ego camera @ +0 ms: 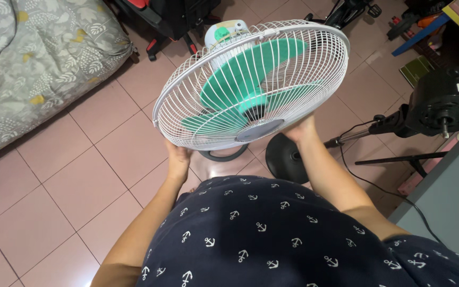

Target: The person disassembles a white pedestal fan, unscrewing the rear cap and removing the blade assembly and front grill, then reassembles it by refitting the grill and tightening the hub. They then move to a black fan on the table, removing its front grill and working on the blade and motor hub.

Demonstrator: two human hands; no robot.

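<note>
White fan (251, 85) (green blades) — left hand (178, 158) | right hand (299, 129) — gripping rim

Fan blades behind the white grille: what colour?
Green blades, clearest in the head view.

A single head-worn camera looks steeply down over the wearer's own chest, the anchor-print shirt (272, 234) filling the bottom of the view; both forearms run up from it to a white-caged fan (251, 85) held close beneath the lens; beyond lies the pink tiled floor (70, 175), seen from standing height; a bed (33, 58) occupies the upper left corner, a black fan motor on a stand (442, 106) the right edge; no second view overlaps this one.
</note>
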